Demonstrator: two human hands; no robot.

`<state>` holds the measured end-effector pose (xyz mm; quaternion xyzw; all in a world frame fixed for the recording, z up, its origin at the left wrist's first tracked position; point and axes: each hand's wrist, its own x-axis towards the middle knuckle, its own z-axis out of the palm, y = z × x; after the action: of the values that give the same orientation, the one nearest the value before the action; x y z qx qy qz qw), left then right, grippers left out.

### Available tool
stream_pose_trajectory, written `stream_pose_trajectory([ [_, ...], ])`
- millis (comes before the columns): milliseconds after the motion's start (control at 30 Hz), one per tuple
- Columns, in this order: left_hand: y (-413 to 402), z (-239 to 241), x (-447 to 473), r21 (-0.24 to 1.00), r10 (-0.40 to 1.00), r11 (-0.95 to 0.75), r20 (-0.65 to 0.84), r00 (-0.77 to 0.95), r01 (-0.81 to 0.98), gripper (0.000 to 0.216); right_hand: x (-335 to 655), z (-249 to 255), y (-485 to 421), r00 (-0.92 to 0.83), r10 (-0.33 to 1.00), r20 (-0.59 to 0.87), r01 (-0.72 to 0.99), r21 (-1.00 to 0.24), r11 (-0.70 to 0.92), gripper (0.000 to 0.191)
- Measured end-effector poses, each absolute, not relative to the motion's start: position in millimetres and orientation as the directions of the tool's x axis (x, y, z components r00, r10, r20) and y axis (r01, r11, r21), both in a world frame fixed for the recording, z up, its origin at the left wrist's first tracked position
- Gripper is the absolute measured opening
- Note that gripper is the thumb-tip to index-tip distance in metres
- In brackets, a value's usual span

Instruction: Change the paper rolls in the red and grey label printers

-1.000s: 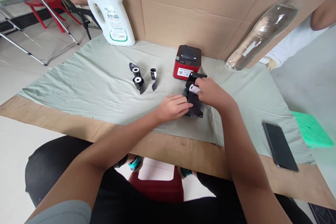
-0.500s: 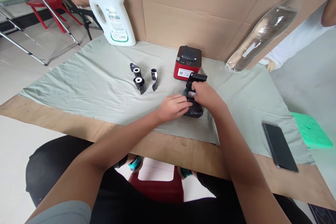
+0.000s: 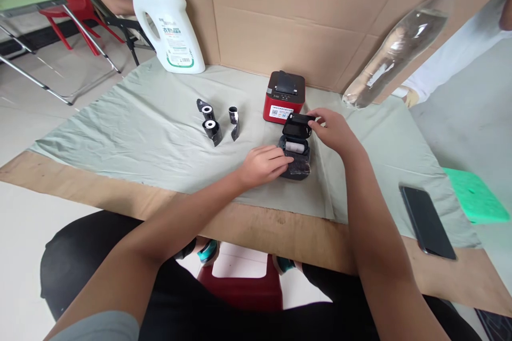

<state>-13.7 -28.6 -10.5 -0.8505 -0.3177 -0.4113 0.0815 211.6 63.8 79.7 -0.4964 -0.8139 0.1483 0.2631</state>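
Currently, my right hand pinches the open glossy-black lid of a boxy black device, white cylindrical roll inside; left hand touching, grip unclear.

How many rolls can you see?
4: two rolls close together on the cloth, a third roll to their right, and a white roll inside the open black device. Any inside the red machine would be hidden.
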Motion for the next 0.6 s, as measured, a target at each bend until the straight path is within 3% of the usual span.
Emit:
stream_pose_trajectory([
  [133,-27.3,-11.8,-14.0,0.188,0.503,-0.785,0.75,0.429,0.591,0.025,219.7,97.9,55.0,-0.517,0.856,0.008,0.684,-0.597,0.419,0.014],
  [233,-28.5,-9.8,-13.3,0.241,0.526,-0.776,0.758,0.386,0.583,0.024,215.8,106.8,47.3,-0.577,0.775,-0.258,0.738,-0.57,0.36,0.012],
  [400,-31.6,-4.3,-14.0,0.484,0.731,-0.654,0.604,0.319,0.581,0.061,209.3,100.4,46.7,-0.413,0.87,-0.267,0.862,-0.422,0.28,0.025],
  [500,-29.4,-3.6,-14.4,0.639,0.862,-0.504,0.408,0.3,0.58,0.081,210.2,96.7,50.3,-0.33,0.878,-0.346,0.88,-0.449,0.154,0.043],
  [600,-25.3,-4.0,-13.0,0.707,0.912,-0.409,0.307,0.271,0.576,0.08,212.6,94.2,54.4,-0.317,0.852,-0.417,0.867,-0.491,0.082,0.042],
])
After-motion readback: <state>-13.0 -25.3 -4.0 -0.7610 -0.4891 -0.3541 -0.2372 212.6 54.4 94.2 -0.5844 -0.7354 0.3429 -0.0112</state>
